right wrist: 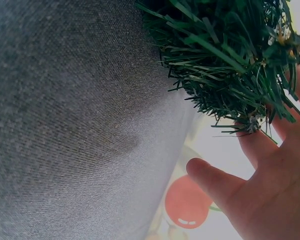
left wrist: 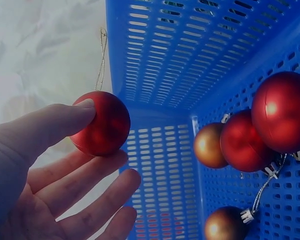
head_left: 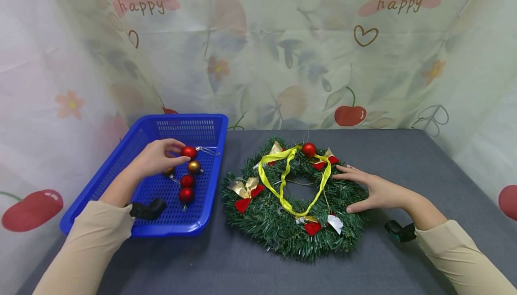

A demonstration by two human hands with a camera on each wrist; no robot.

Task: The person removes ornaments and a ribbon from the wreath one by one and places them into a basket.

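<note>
Over the blue basket (head_left: 220, 169), my left hand (head_left: 151, 158) pinches a red Christmas ball (left wrist: 107, 127) between thumb and fingers; its silver hanging loop sticks out. Below it in the basket lie two red balls (head_left: 186, 194) and two gold balls (head_left: 194, 166). The green wreath (head_left: 278, 236) lies to the right on the table. My right hand (head_left: 377, 191) has its fingers spread at the wreath's right edge, fingertips among the needles. A yellow ribbon (head_left: 262, 173) loops over the wreath, and one red ball (head_left: 308, 149) sits at its top.
Gold and red bows (head_left: 244, 191) are set around the wreath. A dark grey cloth (head_left: 387, 151) covers the table. Printed curtains (head_left: 262, 61) stand behind and at both sides, and the basket's left edge lies close to the left curtain.
</note>
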